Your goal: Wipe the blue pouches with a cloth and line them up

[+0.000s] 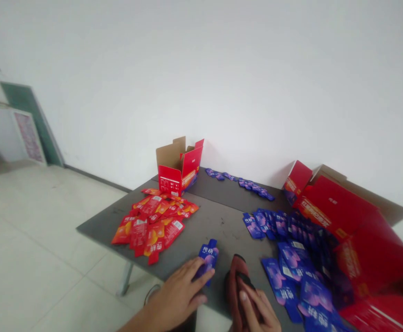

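My left hand (179, 293) reaches over one blue pouch (208, 254) near the front edge of the table, its fingers stretched out and touching the pouch, the thumb apart. Just to the right, my right hand (257, 306) is closed around a dull reddish-brown object with black parts (235, 286); I cannot make out its kind. Blue pouches (293, 258) lie heaped and overlapping to the right of that hand. A pile of red and orange pouches (156, 221) spreads over the left part of the table.
An open red carton (170, 179) stands at the back left of the dark table (218, 221). More open red cartons (326, 203) crowd the right side. Along the back lies a row of blue pouches (255, 186), close to the white wall (236, 92).
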Motion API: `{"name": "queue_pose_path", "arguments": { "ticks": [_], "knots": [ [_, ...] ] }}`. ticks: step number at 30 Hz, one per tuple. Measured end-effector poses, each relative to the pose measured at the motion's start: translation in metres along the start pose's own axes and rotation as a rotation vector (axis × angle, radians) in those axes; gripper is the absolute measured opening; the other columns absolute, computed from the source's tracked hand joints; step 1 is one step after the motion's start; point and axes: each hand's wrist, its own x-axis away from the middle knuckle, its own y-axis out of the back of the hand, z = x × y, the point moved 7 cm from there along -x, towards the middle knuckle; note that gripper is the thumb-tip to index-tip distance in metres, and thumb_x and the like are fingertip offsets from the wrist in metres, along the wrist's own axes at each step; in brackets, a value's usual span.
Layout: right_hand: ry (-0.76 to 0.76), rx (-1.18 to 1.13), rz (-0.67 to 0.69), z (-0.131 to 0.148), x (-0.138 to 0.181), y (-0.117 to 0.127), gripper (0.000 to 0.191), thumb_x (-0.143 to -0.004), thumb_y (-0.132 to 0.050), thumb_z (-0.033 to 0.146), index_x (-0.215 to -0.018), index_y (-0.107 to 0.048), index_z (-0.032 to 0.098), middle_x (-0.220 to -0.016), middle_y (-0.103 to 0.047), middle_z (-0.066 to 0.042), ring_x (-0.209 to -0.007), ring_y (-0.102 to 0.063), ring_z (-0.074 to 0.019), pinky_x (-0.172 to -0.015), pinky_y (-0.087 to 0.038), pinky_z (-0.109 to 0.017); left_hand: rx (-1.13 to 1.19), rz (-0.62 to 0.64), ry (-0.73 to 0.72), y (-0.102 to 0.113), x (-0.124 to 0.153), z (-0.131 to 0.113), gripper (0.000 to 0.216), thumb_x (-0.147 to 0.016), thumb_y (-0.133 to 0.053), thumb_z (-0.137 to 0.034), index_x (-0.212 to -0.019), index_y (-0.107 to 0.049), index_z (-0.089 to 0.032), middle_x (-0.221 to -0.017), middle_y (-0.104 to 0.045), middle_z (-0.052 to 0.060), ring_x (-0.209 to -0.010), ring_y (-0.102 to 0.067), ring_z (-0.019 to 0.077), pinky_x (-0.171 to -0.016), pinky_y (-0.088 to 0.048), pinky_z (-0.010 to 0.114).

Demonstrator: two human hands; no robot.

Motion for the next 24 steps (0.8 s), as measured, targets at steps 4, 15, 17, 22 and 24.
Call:
{"name": "queue_pose_path", "arguments": {
  "ticks": [4,15,17,22,24],
  "knots": [
    [-0.067,0.014,0.064,0.0,-0.003,0.001,0.037,-0.091,-0.069,0.054,-0.115,-0.081,0.029,-0.113,-0.079,-0.008,-0.105,-0.075,-0.0259,-0.09,-0.061,-0.031,-0.097,-0.052,-0.048,0.009,0.012,-0.009,0.061,-0.1,-0.065,-0.039,-0.157,-0.043,-0.034,-0.166,-0.039,0.007,-0.151,-0.04,0.0292,-0.119,-0.044,0.051],
    [-0.188,0.014,0.135,0.002,-0.01,-0.006,0.04,-0.091,-0.067,0.058,-0.115,-0.08,0.029,-0.114,-0.077,-0.008,-0.106,-0.072,-0.0264,-0.095,-0.057,-0.038,-0.139,-0.157,0.005,-0.016,0.033,-0.01,0.05,-0.104,-0.055,-0.023,-0.154,-0.048,-0.021,-0.153,-0.055,0.006,-0.144,-0.044,0.0259,-0.114,-0.043,0.041],
    [-0.161,0.044,0.153,0.013,-0.022,-0.005,0.038,-0.091,-0.068,0.057,-0.114,-0.08,0.029,-0.112,-0.077,-0.007,-0.104,-0.072,-0.0257,-0.094,-0.056,-0.038,-0.135,-0.157,-0.022,-0.019,0.038,-0.008,0.051,-0.104,-0.053,-0.019,-0.154,-0.047,-0.022,-0.152,-0.056,0.005,-0.143,-0.045,0.0246,-0.114,-0.042,0.04],
    [0.071,0.185,0.154,0.062,-0.058,-0.029,0.03,-0.096,-0.067,0.047,-0.12,-0.077,0.033,-0.108,-0.073,-0.005,-0.098,-0.069,-0.0213,-0.089,-0.056,-0.035,-0.103,-0.154,-0.098,-0.016,0.042,-0.005,0.049,-0.105,-0.046,-0.014,-0.154,-0.047,-0.018,-0.151,-0.058,0.007,-0.142,-0.046,0.0239,-0.115,-0.04,0.041],
    [0.233,0.223,0.267,0.08,-0.06,-0.062,0.026,-0.099,-0.065,0.042,-0.121,-0.077,0.034,-0.112,-0.072,-0.005,-0.103,-0.068,-0.0209,-0.093,-0.056,-0.034,-0.07,-0.169,-0.1,-0.016,0.042,-0.005,0.043,-0.106,-0.047,-0.015,-0.148,-0.054,-0.018,-0.144,-0.062,0.008,-0.138,-0.05,0.0252,-0.113,-0.04,0.043]
  ]
}}
